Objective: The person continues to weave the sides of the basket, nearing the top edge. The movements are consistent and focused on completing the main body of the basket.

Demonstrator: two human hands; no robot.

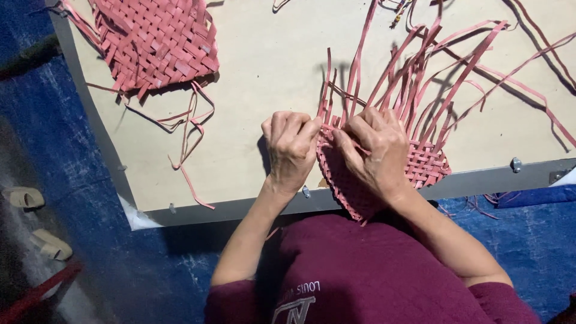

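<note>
A partly woven mat of pink strips [425, 163] lies at the near edge of a beige board [264, 66], with many loose strip ends [414, 72] fanning up and to the right. My right hand [375, 153] presses down on the mat's woven part, fingers curled at its upper left edge. My left hand [291, 150] is closed beside it, pinching a pink strip at the mat's left edge. Both hands touch the weave close together.
A second, finished-looking pink woven piece [159, 39] lies at the board's far left with loose strips [189, 129] trailing from it. The board has a grey rim [480, 180] with metal clips [516, 164]. Blue floor [72, 156] surrounds it; pale sandals [24, 197] lie at the left.
</note>
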